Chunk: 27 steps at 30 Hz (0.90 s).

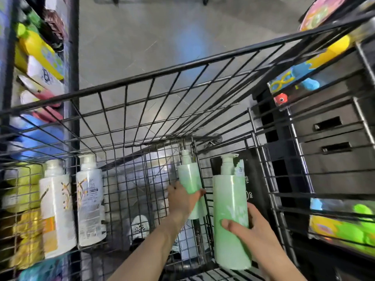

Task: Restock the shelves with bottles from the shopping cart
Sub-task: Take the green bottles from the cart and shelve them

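I look down into a black wire shopping cart point(142, 78). My right hand point(249, 232) grips a tall pale green pump bottle point(230, 199) near its middle, holding it upright at the cart's right side. My left hand point(182, 197) is wrapped around a second, smaller-looking green pump bottle point(189, 175) standing further in. Two white pump bottles point(56, 205) point(90, 201) stand against the cart's left wall.
A shelf on the left holds yellow, blue and pink packages point(40, 51). On the right stands a rack with toys point(304, 76) and dark boxes point(334, 128). Grey floor point(142, 37) lies ahead. A shoe point(140, 228) shows through the cart's mesh bottom.
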{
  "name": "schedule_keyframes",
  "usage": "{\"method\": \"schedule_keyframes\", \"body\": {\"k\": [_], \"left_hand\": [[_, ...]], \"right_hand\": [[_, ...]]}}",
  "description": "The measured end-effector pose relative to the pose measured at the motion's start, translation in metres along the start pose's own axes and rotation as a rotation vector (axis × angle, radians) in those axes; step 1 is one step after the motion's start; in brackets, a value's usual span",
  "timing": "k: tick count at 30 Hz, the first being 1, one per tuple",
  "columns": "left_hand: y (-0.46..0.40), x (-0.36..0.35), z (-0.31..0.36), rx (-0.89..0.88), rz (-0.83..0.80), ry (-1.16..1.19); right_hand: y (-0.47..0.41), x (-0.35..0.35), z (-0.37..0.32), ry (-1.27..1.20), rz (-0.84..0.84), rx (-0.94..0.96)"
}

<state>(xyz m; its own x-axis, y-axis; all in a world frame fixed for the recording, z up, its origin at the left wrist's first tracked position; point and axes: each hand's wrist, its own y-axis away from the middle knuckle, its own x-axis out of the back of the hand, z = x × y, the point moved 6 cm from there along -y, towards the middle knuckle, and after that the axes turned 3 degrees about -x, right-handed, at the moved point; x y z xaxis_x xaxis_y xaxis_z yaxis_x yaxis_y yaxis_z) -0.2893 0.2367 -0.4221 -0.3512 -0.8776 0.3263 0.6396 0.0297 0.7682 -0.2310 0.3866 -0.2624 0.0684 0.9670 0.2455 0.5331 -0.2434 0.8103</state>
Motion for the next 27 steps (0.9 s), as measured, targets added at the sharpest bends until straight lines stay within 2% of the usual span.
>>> {"method": "schedule_keyframes", "body": {"k": [4,12,19,27], "left_hand": [[0.003,-0.003,0.006,0.022,0.094,-0.098],[-0.008,-0.015,0.006,0.129,0.113,0.037],[-0.005,-0.009,-0.004,0.077,0.086,0.007],[0.048,0.061,0.006,-0.017,-0.065,0.204]], "right_hand": [[-0.002,0.001,0.003,-0.042,0.0,0.007],[-0.006,0.007,0.01,-0.082,-0.013,0.002],[-0.006,0.011,0.018,-0.094,-0.036,-0.001],[0.012,0.012,0.005,-0.099,-0.01,-0.011]]}}
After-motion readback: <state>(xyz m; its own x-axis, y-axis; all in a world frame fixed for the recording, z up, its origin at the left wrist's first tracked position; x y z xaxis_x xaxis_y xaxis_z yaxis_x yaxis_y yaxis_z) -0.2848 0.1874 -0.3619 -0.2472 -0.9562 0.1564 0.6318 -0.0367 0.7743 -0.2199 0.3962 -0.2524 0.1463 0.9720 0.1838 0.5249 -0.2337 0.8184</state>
